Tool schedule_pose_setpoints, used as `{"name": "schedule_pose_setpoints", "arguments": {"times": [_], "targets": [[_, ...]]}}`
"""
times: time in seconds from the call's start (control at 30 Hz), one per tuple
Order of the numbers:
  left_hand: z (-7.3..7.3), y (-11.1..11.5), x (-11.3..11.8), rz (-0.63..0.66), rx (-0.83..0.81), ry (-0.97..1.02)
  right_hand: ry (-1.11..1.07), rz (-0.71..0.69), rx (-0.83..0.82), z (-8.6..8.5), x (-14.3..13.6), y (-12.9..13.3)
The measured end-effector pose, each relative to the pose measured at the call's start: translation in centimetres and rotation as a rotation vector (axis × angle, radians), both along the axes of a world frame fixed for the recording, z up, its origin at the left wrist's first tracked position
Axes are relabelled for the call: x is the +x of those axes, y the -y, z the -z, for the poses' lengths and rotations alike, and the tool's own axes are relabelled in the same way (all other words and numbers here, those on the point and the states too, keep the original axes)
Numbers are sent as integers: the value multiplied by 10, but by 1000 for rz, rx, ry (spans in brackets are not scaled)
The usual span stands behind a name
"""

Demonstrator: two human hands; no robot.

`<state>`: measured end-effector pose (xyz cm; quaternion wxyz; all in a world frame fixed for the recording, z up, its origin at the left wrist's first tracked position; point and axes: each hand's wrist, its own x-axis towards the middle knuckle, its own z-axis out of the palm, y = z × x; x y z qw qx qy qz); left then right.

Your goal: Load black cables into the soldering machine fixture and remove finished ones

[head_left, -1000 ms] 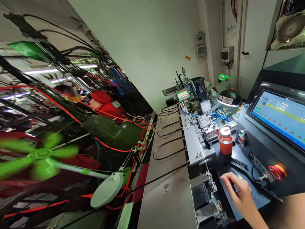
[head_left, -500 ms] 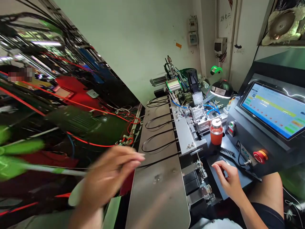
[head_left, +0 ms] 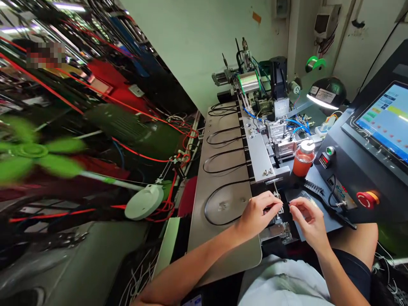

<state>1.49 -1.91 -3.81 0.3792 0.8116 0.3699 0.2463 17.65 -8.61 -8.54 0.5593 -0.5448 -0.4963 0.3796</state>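
My left hand (head_left: 259, 214) is closed in a pinch over the metal clamp fixtures at the plate's right edge. A black cable (head_left: 205, 204) makes a loop on the plate, and its near end runs under my left hand into the fingers. My right hand (head_left: 309, 219) is pinched too, its fingertips a small gap away from the left ones. A tiny dark bit shows at the right fingertips, too small to name. Below the hands is a metal clamp (head_left: 285, 233). Several more black cable loops (head_left: 204, 165) lie farther up the grey metal plate (head_left: 223, 255).
A jar of red-orange liquid (head_left: 302, 163) and a black brush (head_left: 314, 187) stand right of the fixtures. Beyond are a wire spool (head_left: 249, 82), a lamp (head_left: 328, 91), a touchscreen (head_left: 385, 119) and a red stop button (head_left: 367, 199). A green fan (head_left: 32, 151) is at the left.
My left hand has moved right, from over the plate's left edge to the fixtures beside my right hand. The nearest cable now curves round into a loop. The view has shifted.
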Motion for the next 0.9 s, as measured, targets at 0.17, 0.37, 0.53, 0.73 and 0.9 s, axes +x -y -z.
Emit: {"name": "schedule_pose_setpoints", "arguments": {"times": [0.17,0.37,0.53,0.73,0.9], "targets": [[0,1,3,31,3,-55,34,-46,-15,-2,1,-4],[-2,9,10,7,-274,95,281,251,382,3,-18,-9],[-4,16,12,-46,-334,151,436,405,495,14,-36,-13],[-3,0,1,-118,-34,-96,375,314,278,13,-20,-10],[3,-14,-5,-51,-44,-295,287,364,125,14,0,-9]]}}
